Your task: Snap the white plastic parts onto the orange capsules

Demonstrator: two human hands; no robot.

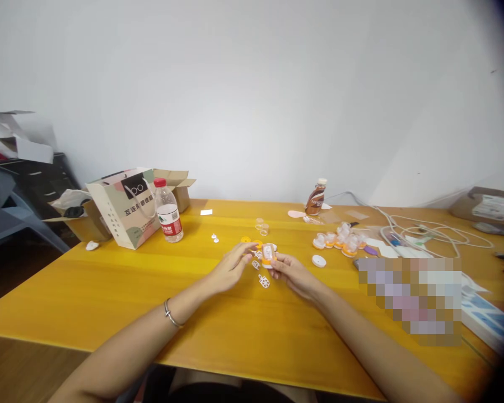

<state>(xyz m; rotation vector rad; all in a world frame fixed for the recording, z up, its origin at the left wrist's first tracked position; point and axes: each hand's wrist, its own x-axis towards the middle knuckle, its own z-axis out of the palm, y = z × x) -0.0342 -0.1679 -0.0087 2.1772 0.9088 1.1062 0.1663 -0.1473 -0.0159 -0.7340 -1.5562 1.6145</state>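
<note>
Head view, facing down across a yellow counter [218, 336]. Held over the middle, in the right hand [292, 273], a small clear case [269, 254] with an orange and white base; gripped at the lower right edge, apparently to leave the clear window unobstructed and the opposite side accessible. Close to that opposite side, the left hand [235, 264], with fingers slightly bent and pointing inward above the thumb; too small to tell whether touching, pinching or merely near. Forearms [143, 341] extended from both lower corners toward the centre, wrists nearly straight, a bracelet [172, 313] around the left one. Lying below and between the hands, white cut-out pieces [264, 281], probably placed there for easy reach. Grouped farther right, similar clear-and-orange cases [342, 240], seemingly set aside for elbow room. Between these and the right hand, a white disc [318, 261].
</note>
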